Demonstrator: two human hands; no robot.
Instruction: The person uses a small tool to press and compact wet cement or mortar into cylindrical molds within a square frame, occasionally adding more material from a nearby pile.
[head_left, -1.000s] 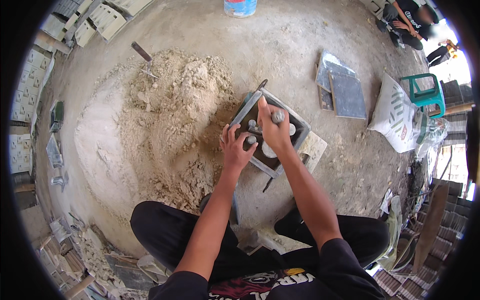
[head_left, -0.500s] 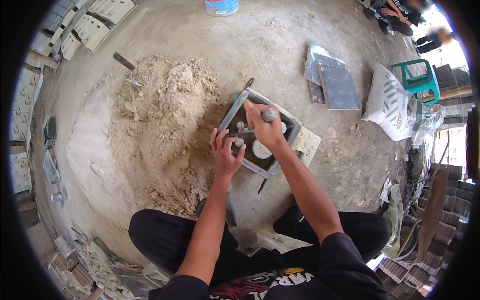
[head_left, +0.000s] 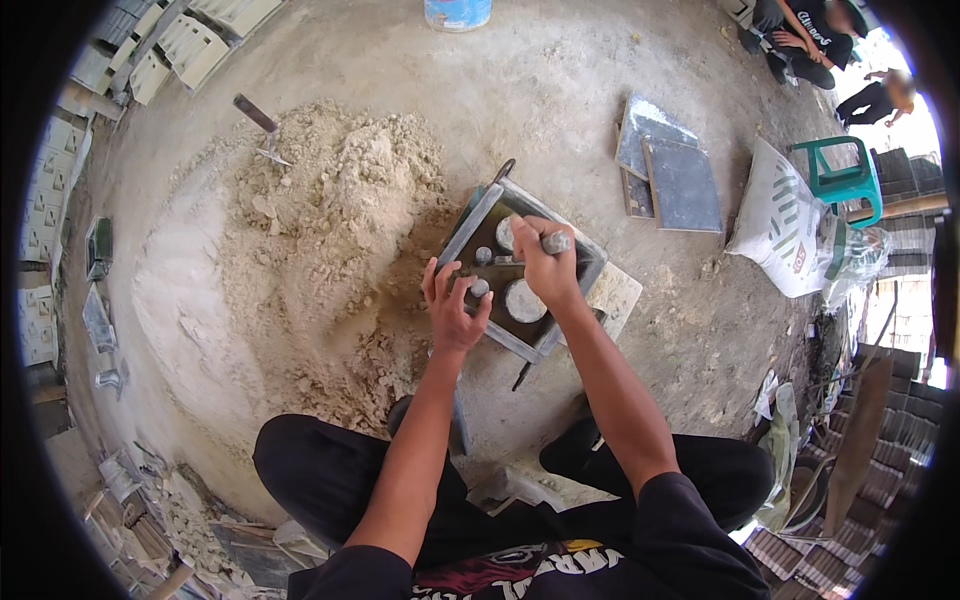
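Observation:
A square moulding frame (head_left: 578, 318) with grey sides lies on the ground before me, dark sand inside. Round pale pieces are set in it, among them a large disc (head_left: 524, 301) and a smaller round piece (head_left: 484, 255). My left hand (head_left: 456, 318) rests at the frame's left side with fingers apart, its thumb beside a small round knob (head_left: 479, 287). Closed in a fist over the frame's far right part, my right hand (head_left: 545, 262) grips a grey round-ended tool (head_left: 557, 242); its lower end is hidden by the hand.
A heap of loose sand (head_left: 340, 180) lies to the left, with a trowel (head_left: 258, 118) stuck in it. Flat boards (head_left: 682, 185), a white sack (head_left: 772, 215) and a green stool (head_left: 848, 175) stand at right. A blue bucket (head_left: 458, 14) and seated people (head_left: 800, 45) are farther off.
My right hand has shifted slightly right and nearer with the tool, uncovering more of a pale disc at the far side. My left hand stays at the frame. The view has tilted slightly.

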